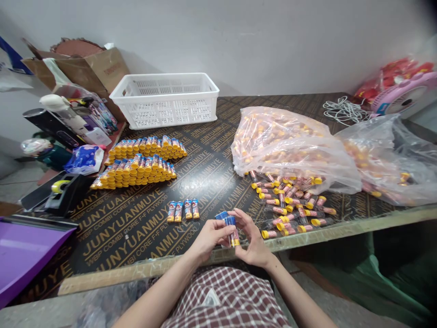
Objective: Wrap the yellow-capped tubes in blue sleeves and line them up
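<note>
Close to the table's front edge, my left hand (210, 238) and my right hand (253, 242) meet around a small clear tube (234, 236) with a yellow cap. My left thumb and fingers pinch its side. The right fingers curl round it from the other side, near the cap. A blue wrapper-like piece (221, 215) shows at my left fingertips; whether it is attached to the tube, I cannot tell. Left of my hands, several labelled tubes (188, 208) lie in pairs. To the right is a loose spread of unlabelled yellow-capped tubes (290, 200).
Behind the pairs, labelled tubes are stacked in two rows (139, 171). A white plastic basket (167, 109) stands at the back. Clear bags of tubes (283, 136) lie at right, near a white cord (344, 111) and pink fan (403, 98). A tape dispenser (59, 193) sits left.
</note>
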